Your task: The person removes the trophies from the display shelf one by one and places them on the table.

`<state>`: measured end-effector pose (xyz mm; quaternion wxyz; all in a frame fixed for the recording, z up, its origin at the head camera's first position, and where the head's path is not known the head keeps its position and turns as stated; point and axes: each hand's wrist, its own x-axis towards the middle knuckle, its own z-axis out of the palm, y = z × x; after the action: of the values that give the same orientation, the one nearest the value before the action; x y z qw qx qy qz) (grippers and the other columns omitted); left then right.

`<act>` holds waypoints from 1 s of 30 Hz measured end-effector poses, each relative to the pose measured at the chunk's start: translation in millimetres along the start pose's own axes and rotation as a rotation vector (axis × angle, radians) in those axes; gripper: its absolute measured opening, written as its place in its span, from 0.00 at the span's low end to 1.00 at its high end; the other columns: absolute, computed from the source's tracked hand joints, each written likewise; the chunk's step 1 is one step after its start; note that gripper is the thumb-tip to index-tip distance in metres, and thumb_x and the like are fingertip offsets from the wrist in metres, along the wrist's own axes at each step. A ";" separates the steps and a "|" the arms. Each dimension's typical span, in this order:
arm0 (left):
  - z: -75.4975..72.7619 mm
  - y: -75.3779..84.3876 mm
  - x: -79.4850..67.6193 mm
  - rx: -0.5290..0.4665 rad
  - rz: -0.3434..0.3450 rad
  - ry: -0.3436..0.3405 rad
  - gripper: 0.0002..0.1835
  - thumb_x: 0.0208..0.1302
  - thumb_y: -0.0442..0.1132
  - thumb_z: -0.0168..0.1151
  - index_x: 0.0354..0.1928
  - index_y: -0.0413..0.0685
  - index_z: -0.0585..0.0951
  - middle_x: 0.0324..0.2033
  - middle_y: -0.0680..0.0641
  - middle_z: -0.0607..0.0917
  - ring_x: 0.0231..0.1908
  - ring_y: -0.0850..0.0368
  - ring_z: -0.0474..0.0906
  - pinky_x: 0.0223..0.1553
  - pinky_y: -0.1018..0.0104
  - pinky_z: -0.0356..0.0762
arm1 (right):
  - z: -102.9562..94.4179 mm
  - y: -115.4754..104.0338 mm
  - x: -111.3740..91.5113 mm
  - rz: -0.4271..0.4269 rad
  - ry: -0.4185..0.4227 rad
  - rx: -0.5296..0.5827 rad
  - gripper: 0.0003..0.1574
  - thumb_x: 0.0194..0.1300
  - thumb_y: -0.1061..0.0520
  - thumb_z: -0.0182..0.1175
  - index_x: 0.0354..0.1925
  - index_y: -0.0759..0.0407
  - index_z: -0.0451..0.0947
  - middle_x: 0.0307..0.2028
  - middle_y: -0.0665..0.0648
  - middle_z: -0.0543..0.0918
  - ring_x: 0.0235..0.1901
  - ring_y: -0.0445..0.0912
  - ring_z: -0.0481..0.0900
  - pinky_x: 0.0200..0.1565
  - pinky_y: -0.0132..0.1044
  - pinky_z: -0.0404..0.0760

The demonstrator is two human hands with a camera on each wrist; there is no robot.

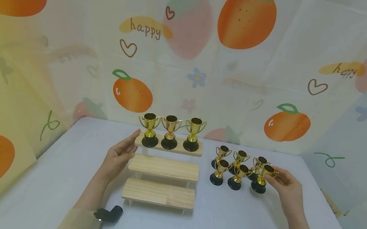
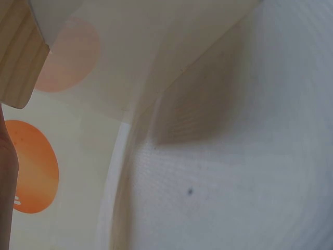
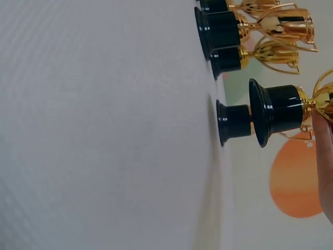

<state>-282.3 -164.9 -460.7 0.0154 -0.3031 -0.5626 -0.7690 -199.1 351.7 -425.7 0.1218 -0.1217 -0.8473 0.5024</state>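
In the head view, my right hand (image 1: 288,189) pinches a small gold trophy cup (image 1: 260,179) with a black base. The right wrist view shows the base of this trophy (image 3: 281,109) raised off the tabletop. Several similar trophies (image 1: 238,176) stand upright in two rows just left of it. A three-step wooden display stand (image 1: 164,167) is at the middle, with three trophies (image 1: 170,132) in a line on its top step. My left hand (image 1: 116,159) holds the left end of the top step (image 2: 21,62); its far fingers are partly hidden.
The white-covered table (image 1: 225,223) ends at a fruit-print backdrop (image 1: 186,85) behind the stand. The middle step (image 1: 164,167) and lower step (image 1: 158,193) show bare wood. A black wrist strap mount (image 1: 109,214) sits at each wrist.
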 end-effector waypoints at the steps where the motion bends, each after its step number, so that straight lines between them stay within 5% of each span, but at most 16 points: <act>1: 0.1 -0.1 0.1 -0.001 0.001 -0.001 0.34 0.65 0.16 0.45 0.73 0.27 0.51 0.74 0.61 0.65 0.70 0.76 0.63 0.71 0.79 0.64 | -0.1 1.5 0.8 -0.005 -0.003 0.002 0.36 0.64 0.45 0.66 0.63 0.63 0.72 0.37 0.21 0.75 0.40 0.19 0.75 0.41 0.09 0.76; 30: -1.1 -1.3 -0.5 -0.002 0.014 -0.013 0.34 0.66 0.16 0.45 0.73 0.27 0.50 0.74 0.60 0.64 0.71 0.75 0.62 0.71 0.79 0.64 | 1.2 19.0 9.8 0.038 -0.126 -0.024 0.38 0.64 0.45 0.66 0.65 0.63 0.70 0.37 0.19 0.74 0.41 0.18 0.74 0.44 0.12 0.77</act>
<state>-282.9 -165.6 -462.2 0.0168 -0.3119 -0.5600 -0.7674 -207.2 362.8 -442.2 0.0573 -0.1073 -0.8567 0.5012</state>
